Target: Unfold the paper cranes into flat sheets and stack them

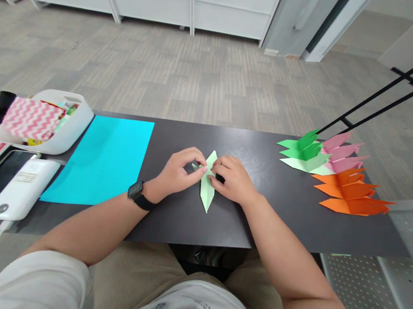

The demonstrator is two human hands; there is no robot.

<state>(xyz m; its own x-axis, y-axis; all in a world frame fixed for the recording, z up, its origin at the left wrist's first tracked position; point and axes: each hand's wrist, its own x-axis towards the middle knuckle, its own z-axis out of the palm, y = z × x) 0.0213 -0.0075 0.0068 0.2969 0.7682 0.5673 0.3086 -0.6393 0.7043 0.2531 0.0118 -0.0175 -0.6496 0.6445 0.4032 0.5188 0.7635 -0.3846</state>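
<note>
One dark tabletop (178,224) supports the work. We locate a cyan sheet (105,158) to the left and a cluster of folded shapes (355,205) to the right. Centrally, our left hand (181,171) and right hand (234,178) pinch a pale green folded paper (206,194) between thumbs and fingers.

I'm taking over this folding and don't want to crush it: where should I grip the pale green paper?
Probably pinch the pale green paper lightly by its near point, coming from the person's side: that long, tapering end reaches toward them, free of fingers, while the left hand and right hand crowd its middle.
</note>
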